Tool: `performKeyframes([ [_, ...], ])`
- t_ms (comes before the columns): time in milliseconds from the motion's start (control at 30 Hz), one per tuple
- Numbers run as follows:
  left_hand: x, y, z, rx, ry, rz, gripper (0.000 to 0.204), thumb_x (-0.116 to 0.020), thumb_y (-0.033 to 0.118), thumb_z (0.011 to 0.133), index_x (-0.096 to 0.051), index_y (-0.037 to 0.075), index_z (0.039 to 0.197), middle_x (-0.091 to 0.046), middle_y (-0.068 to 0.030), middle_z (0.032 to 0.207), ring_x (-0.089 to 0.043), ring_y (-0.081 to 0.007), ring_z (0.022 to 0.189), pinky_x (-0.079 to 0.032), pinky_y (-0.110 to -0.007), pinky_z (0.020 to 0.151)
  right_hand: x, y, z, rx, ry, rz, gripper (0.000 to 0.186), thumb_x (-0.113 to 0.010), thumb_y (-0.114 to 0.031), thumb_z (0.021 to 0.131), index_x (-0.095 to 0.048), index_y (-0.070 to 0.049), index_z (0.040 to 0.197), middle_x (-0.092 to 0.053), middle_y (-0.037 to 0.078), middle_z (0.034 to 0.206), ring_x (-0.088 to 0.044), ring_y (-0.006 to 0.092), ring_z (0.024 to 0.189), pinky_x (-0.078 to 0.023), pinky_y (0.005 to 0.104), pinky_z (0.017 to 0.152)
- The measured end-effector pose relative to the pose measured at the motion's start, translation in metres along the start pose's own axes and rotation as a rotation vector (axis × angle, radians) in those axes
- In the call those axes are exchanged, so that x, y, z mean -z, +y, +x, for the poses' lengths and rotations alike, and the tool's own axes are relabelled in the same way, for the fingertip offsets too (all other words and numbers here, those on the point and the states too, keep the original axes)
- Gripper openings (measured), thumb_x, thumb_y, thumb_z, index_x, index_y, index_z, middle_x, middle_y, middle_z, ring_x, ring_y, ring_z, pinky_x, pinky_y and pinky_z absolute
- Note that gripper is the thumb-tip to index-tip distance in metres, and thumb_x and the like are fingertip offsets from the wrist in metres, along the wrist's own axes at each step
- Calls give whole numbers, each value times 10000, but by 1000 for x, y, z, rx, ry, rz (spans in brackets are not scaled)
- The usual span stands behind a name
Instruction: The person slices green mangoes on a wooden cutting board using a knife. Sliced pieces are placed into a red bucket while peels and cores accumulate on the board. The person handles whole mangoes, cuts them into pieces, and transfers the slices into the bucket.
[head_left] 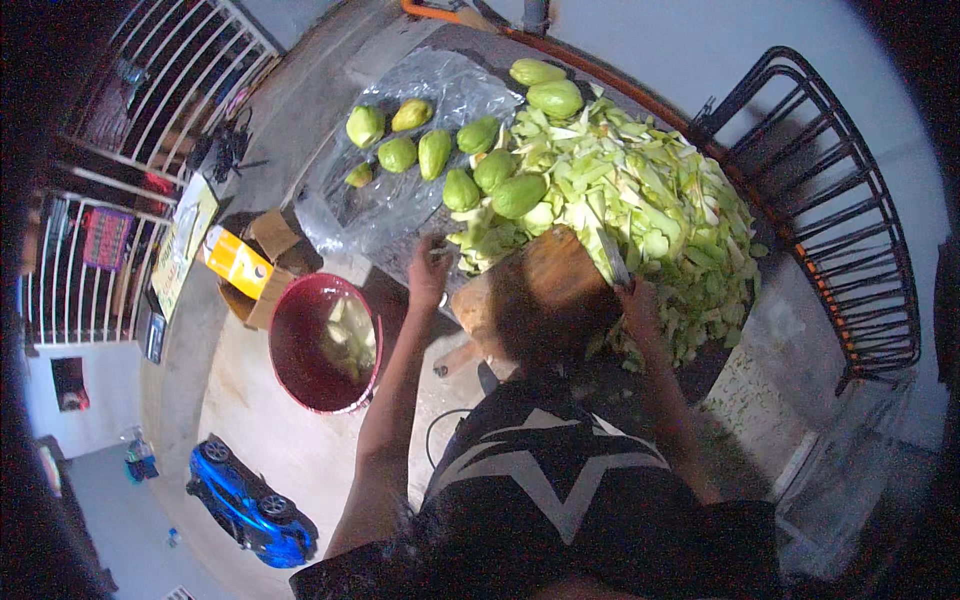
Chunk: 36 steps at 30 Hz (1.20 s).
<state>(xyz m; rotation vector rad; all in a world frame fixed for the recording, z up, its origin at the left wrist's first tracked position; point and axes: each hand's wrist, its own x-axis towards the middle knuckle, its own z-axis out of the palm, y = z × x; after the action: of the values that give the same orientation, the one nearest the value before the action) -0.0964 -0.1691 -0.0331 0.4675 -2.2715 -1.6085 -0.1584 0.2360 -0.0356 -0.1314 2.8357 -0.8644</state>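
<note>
My right hand (pixel 640 304) is closed around the handle of a knife (pixel 610 254), whose blade points away from me over the right edge of a brown wooden chopping block (pixel 535 295). Left of the block, my left hand (pixel 429 272) hovers with its fingers apart and nothing visible in them. A large heap of pale green peelings and slices (pixel 640 190) spreads behind and right of the block. Several whole green chayotes lie at the heap's left side, among them a front one (pixel 519 196) and one farther left (pixel 434 154).
A dark red bucket (pixel 325 408) holding pale cut pieces stands left of my left forearm. Clear plastic sheeting (pixel 335 200) lies under the left chayotes. Nearby are a cardboard box (pixel 272 240), a blue toy car (pixel 250 505) and a black metal rack (pixel 840 240).
</note>
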Motion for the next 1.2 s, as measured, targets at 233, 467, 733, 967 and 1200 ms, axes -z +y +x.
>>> performKeyframes([
  [233,-112,87,70,-428,-100,688,642,-740,230,641,-437,9,1162,-457,-176,1157,-448,-365,1036,-392,-440,882,2,-12,-30,-110,-104,-84,354,-577,-303,832,-553,7,1001,-598,180,826,-584,330,781,-446,424,689],
  [467,-150,82,88,-391,-239,1146,754,-753,263,589,-397,61,1222,-443,-128,1149,-421,-303,1069,-389,-415,877,18,-49,-38,-160,-115,31,337,-585,-312,824,-549,-15,978,-602,170,823,-578,354,801,-443,442,694],
  [733,-138,82,101,-474,-229,863,649,-681,347,701,-421,18,1196,-447,-179,1131,-428,-347,1047,-376,-444,890,8,-39,-32,-64,-68,70,353,-590,-320,819,-552,-14,990,-610,174,830,-591,352,788,-451,455,681],
  [967,-82,49,183,-292,162,976,618,-700,240,691,-428,7,1195,-453,-193,1158,-446,-351,1034,-380,-437,884,22,-55,-28,-188,-201,-9,365,-579,-278,835,-536,-9,1079,-617,185,850,-601,354,796,-468,432,707],
  [1200,-61,4,248,2,80,1022,729,-680,378,692,-379,67,1279,-455,-178,1209,-445,-346,1130,-398,-415,936,-5,-33,-33,-100,21,115,338,-574,-226,841,-526,-20,1105,-612,210,858,-596,367,817,-466,439,716],
])
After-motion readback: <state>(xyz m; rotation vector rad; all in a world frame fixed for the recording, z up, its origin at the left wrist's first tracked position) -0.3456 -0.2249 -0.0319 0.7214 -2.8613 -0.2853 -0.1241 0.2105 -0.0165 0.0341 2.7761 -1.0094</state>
